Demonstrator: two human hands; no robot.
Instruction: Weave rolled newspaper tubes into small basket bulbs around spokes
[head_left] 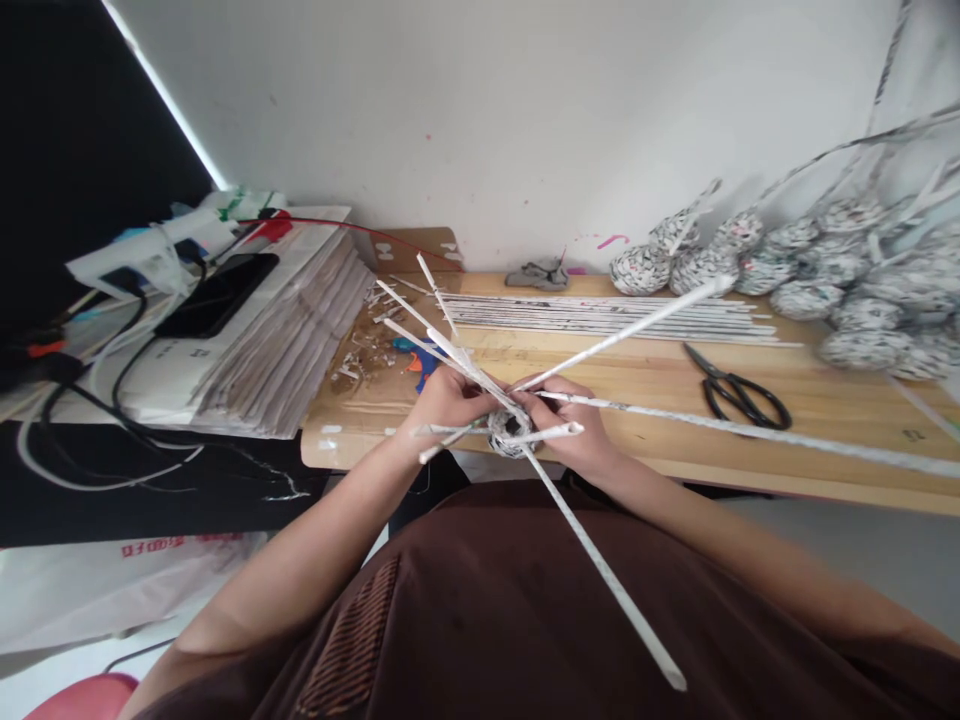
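Observation:
Between my hands is a small round piece woven from rolled newspaper (496, 438), with a dark hole in its middle. Long rolled-paper sticks (600, 560) stick out from it in several directions, one pointing down over my lap. My left hand (450, 405) grips the weave's left side, its thumb pressed near the rim where sticks cross. On the other side my right hand (574, 425) is closed, thumb and fingers pinching a paper stick (675, 415) at the rim. The fingertips are partly hidden behind the sticks.
Scissors with black handles (742, 395) lie at the right. Loose paper sticks (600, 318) are lined up along the wall. Woven paper gourd shapes (795, 265) are heaped at the back right. At the left, a paper stack (300, 330) carries a phone (217, 295) and cables.

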